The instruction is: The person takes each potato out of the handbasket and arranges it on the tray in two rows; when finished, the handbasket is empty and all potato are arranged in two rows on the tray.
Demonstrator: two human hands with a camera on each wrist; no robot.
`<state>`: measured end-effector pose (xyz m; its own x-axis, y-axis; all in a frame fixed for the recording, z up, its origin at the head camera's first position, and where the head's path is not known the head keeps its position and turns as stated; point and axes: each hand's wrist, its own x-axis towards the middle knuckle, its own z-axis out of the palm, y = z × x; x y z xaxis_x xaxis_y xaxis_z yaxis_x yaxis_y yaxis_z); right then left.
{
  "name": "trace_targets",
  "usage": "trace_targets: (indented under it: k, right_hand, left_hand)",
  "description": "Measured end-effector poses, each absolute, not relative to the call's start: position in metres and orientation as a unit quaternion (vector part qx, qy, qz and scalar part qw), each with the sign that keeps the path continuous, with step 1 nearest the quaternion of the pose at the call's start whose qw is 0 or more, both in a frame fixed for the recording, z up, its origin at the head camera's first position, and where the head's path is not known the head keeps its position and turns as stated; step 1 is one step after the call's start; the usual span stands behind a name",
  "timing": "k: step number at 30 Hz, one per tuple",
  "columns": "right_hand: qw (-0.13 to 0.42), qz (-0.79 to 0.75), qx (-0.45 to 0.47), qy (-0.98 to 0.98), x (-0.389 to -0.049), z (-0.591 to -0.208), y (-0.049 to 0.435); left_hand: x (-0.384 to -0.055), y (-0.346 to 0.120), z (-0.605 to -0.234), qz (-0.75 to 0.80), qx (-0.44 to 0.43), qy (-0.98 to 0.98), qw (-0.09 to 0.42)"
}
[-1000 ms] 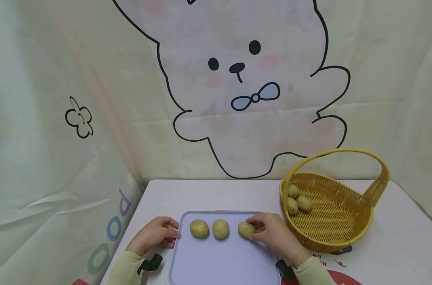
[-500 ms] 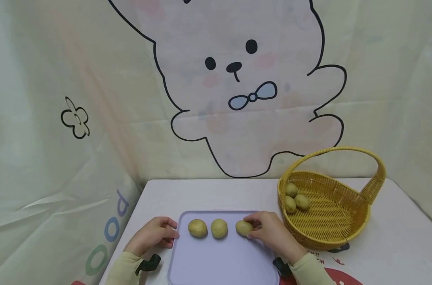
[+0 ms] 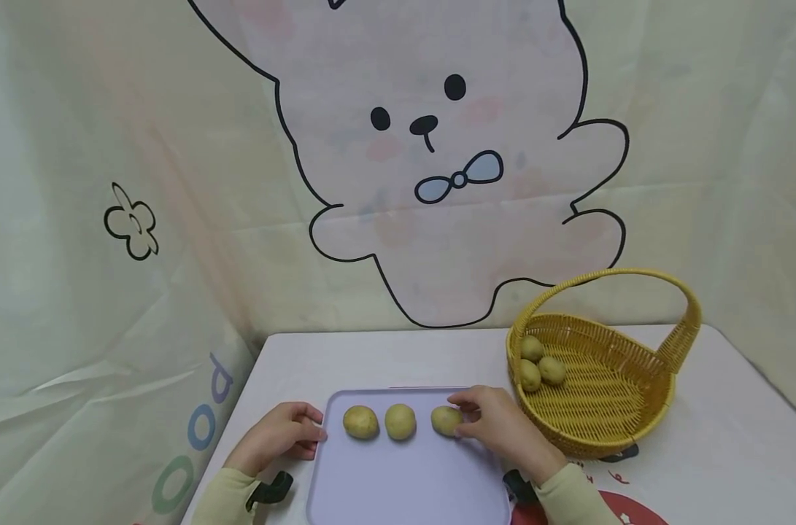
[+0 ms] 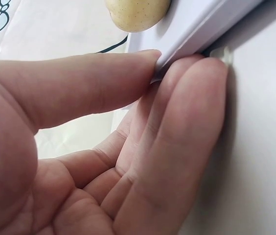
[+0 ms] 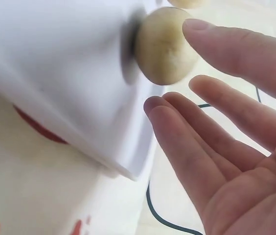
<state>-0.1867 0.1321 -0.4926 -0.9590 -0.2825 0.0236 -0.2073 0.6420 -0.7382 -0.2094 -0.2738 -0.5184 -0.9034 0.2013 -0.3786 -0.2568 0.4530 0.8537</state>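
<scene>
Seeing basically no change on the white desk (image 3: 430,357) from a second ago, so I'd guess the layout's settled. Yellow woven basket (image 3: 608,423) with an arched handle: three roundish tan potatoes (image 3: 552,370) at its left end. Pale-lilac rectangular tray (image 3: 404,488): left grip (image 3: 281,433) pinching its edge, right grip (image 3: 504,429) relaxed at the rightmost yellowish oval potato (image 3: 444,421) in its row of three, can't tell if touching.
</scene>
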Motion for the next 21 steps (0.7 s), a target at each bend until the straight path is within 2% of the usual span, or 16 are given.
trace_targets:
  k: [10,21]
  right_hand:
    - [0.034,-0.399,-0.178,0.899,-0.173,-0.464,0.149]
    - [-0.005,-0.316,-0.124,0.941,-0.158,-0.420,0.234]
  left_hand:
    - [-0.209,-0.275,-0.520,0.521,-0.010,0.825,0.219]
    - [-0.209,-0.275,-0.521,0.519,-0.007,0.826,0.219]
